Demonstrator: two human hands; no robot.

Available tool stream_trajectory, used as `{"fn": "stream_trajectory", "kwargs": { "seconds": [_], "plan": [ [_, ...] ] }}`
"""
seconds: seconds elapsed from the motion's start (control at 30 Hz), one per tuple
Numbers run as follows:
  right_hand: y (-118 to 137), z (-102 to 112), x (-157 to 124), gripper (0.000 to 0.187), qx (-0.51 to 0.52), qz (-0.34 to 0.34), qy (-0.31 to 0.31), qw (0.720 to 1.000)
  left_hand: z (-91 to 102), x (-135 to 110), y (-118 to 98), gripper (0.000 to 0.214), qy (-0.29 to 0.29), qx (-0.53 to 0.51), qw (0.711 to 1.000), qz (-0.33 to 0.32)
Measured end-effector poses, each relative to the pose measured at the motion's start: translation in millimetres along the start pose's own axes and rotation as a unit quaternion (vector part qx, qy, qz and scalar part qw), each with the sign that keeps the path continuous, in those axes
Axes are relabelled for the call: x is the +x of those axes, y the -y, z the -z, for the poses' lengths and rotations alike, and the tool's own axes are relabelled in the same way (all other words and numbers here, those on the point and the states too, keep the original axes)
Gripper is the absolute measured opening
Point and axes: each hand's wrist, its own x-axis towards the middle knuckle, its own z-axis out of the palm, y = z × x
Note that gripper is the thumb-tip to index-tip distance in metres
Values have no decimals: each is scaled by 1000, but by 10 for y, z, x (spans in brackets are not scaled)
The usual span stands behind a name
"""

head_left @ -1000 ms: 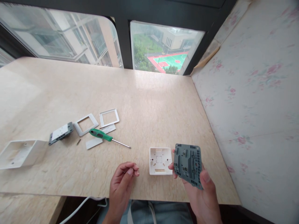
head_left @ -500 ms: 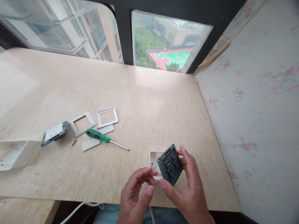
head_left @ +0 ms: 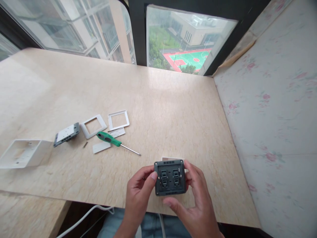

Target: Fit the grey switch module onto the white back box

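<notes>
Between my two hands is a dark grey wall switch module (head_left: 170, 178), its face with two black mechanisms turned toward me. My left hand (head_left: 140, 188) pinches its left edge, thumb in front and fingers behind. Along the right edge lie the fingers of my right hand (head_left: 198, 198), with that thumb just below the lower edge. A white mounting box (head_left: 170, 159) stands behind the module, mostly hidden by it. To the left, a green-handled screwdriver (head_left: 109, 138) lies partly over a white strip (head_left: 117, 132) and a white cover plate (head_left: 101, 147).
Further left are a second switch module (head_left: 66, 134), two white frames (head_left: 85, 129) (head_left: 110, 120), a small screw (head_left: 85, 144) and another white box (head_left: 41, 153). A dark window frame (head_left: 141, 39) borders the back; a papered wall (head_left: 267, 125) bounds the right. White cable (head_left: 84, 215) hangs at the front edge.
The switch module has turned from a tilt to nearly level and square to me. My left hand has come up from beside it and taken its left edge. The view has shifted slightly.
</notes>
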Motion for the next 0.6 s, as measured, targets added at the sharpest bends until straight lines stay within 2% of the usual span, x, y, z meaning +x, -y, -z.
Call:
{"fn": "stream_trajectory", "kwargs": {
  "seconds": [0.13,0.27,0.37,0.53,0.6],
  "plan": [
    [25,91,4,81,16,14,38,999,46,18,33,33,5,-25,999,24],
    [10,201,62,80,35,16,63,997,8,10,19,36,15,-52,997,52],
    [-8,255,104,72,30,26,84,996,-20,3,2,41,23,-56,995,80],
    [-18,221,116,47,96,-25,59,993,-67,-40,-32,43,30,-53,995,79],
    [-39,191,107,42,98,-45,50,993,-110,-85,-69,41,24,-47,995,80]
  ]
}}
